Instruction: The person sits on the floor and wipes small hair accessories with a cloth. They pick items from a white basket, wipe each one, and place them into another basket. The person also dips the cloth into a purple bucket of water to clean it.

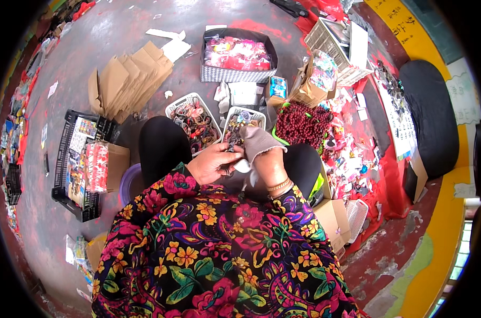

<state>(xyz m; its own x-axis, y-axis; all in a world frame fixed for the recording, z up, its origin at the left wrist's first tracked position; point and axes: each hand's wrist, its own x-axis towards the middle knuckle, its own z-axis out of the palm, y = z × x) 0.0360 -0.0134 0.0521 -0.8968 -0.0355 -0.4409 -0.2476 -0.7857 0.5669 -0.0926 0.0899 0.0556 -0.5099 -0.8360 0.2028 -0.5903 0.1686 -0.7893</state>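
My left hand (213, 163) is closed, fingertips pinched together at a small dark thing too small to name. Over the fingers of my right hand (270, 165) lies a grey-beige cloth (259, 141), which hides them; a bracelet circles that wrist. Between the two hands shows a small white piece (242, 166), its kind unclear. Just beyond them stands a white basket (263, 120) with small dark items, partly covered by the cloth. Left of it, another white basket (171, 109) holds many coloured hair ties (194, 120).
Dark red beads (303, 123) fill a green-rimmed container at right, near scattered trinkets (352, 169). A checkered box (240, 75) of pink packets stands ahead. Folded cardboard (125, 79), a black crate (88, 216) and a purple tub (126, 185) are at left. An open carton (333, 220) stands right.
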